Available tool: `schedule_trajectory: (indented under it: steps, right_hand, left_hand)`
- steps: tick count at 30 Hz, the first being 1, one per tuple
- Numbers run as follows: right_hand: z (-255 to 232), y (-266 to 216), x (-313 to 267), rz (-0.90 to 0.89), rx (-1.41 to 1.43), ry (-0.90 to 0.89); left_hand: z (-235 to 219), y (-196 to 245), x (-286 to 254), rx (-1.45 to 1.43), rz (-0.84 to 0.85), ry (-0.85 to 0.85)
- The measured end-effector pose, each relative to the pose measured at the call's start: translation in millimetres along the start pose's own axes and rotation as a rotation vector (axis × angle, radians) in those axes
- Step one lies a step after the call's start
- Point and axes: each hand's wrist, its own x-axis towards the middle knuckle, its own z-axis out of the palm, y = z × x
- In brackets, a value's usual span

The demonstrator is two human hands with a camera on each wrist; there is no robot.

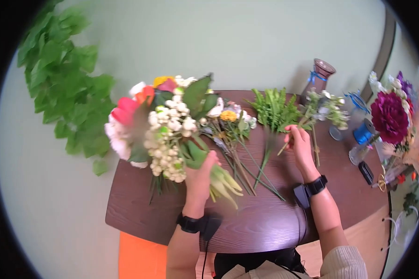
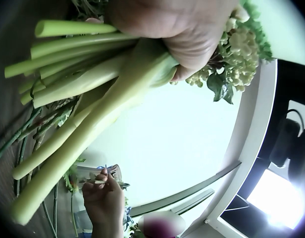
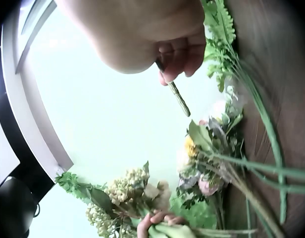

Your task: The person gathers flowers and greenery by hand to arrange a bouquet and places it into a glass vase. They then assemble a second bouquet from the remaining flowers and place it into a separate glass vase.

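My left hand [image 1: 201,179] grips a large bouquet [image 1: 172,125] of white berries, pink, red and yellow flowers by its stems. In the left wrist view, thick pale green stems [image 2: 93,109] stick out below that hand. My right hand [image 1: 301,149] pinches a thin stem [image 3: 179,99] topped by a small pale flower sprig [image 1: 328,109]. Between the hands, green fern sprays [image 1: 275,109] and a bunch of small mixed flowers [image 1: 228,116] lie on the brown table [image 1: 246,228].
At the table's right stand a purple glass vase [image 1: 322,69], a blue ribbon spool [image 1: 363,132], a glass bottle [image 1: 357,154], a black object [image 1: 366,173] and gold-handled scissors [image 1: 381,182]. A dark magenta flower [image 1: 390,117] is beyond them. Green leaves [image 1: 74,88] hang on the left wall.
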Motion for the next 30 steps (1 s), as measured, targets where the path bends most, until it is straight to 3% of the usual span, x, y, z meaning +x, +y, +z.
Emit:
schedule_trajectory:
  steps: [2, 4, 6, 9, 12, 14, 16, 18, 20, 21, 24, 26, 28, 30]
  right_hand:
    - [-9.2, 8.4, 7.0, -0.019, -0.026, 0.027]
    - [-14.5, 11.2, 9.1, 0.129, -0.235, -0.079]
    - [-17.1, 7.8, 9.7, 0.135, -0.362, -0.072]
    - [-21.0, -8.6, 6.9, 0.189, -0.761, -0.119]
    - [-31.9, -19.0, 8.5, 0.125, -1.094, -0.084]
    - [-40.6, -14.3, 8.4, -0.017, -1.392, 0.032]
    - [-49.2, -11.1, 3.1, -0.198, -1.5, 0.123]
    - [-46.7, -9.0, 1.1, -0.231, -1.548, 0.135]
    - [-31.0, -10.1, -6.2, -0.451, -1.322, 0.165]
    - [-25.4, -4.5, -6.0, -0.411, -1.26, 0.084]
    - [-1.3, 1.0, -7.8, -0.259, -1.29, -0.073]
    - [7.4, 12.7, -2.6, -0.238, -1.369, -0.067]
    - [14.4, 17.4, 2.7, -0.219, -1.449, -0.063]
    - [17.0, 19.0, 3.7, -0.167, -1.438, -0.083]
  left_hand:
    - [-0.2, -2.4, 2.2, -0.03, 0.025, -0.008]
    - [-2.9, -4.7, 5.1, -0.039, 0.072, 0.036]
    - [-2.7, -4.5, 6.4, -0.035, 0.073, 0.054]
    - [-5.8, -7.8, 8.4, -0.048, 0.035, 0.109]
    - [-6.5, -8.9, 9.1, -0.03, 0.017, 0.15]
    - [-13.3, -18.0, 15.3, 0.031, 0.079, 0.125]
    - [-13.8, -19.4, 16.6, 0.035, 0.104, 0.126]
    - [-13.5, -15.5, 15.1, 0.023, 0.053, 0.129]
    - [-19.6, -27.1, 22.2, 0.166, 0.204, 0.119]
    - [-27.7, -45.2, 31.5, 0.235, 0.302, 0.142]
    - [-16.5, -24.5, 20.8, 0.283, 0.274, 0.118]
    - [-14.6, -23.9, 20.3, 0.292, 0.263, 0.118]
    - [-9.8, -20.2, 17.7, 0.416, 0.512, 0.196]
    - [-6.8, -16.5, 14.4, 0.313, 0.495, 0.204]
